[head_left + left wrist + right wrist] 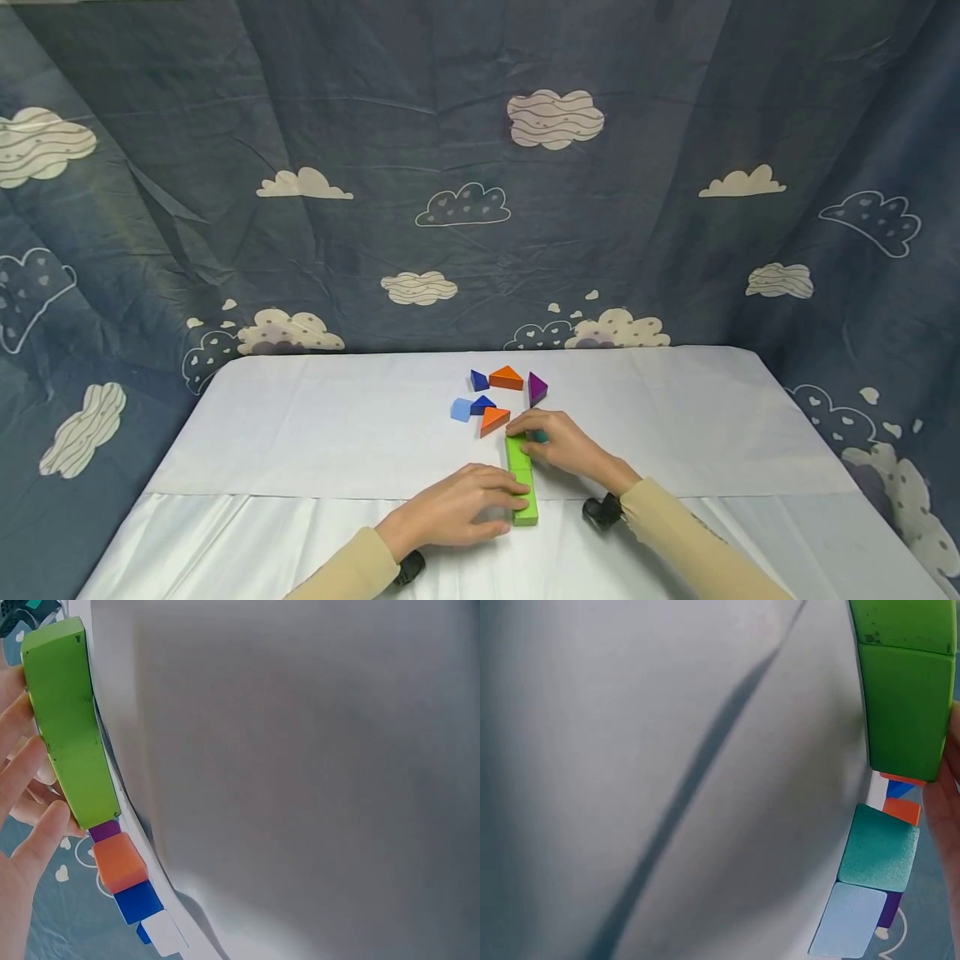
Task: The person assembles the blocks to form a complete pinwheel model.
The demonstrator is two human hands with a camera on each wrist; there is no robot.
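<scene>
Two green blocks stand end to end on the white table: the far block and the near block. My left hand lays its fingertips on the near block, its thumb apart from the block on the left. At the far end, my right hand holds the far block between thumb and fingers. A teal block, mostly covered by the right hand in the head view, stands beside a pale blue block in the right wrist view. The right fingertips are partly hidden.
Beyond the green blocks lie orange triangular blocks, dark blue triangles, a purple triangle and a light blue block. The white table ends against a dark cloud-patterned cloth.
</scene>
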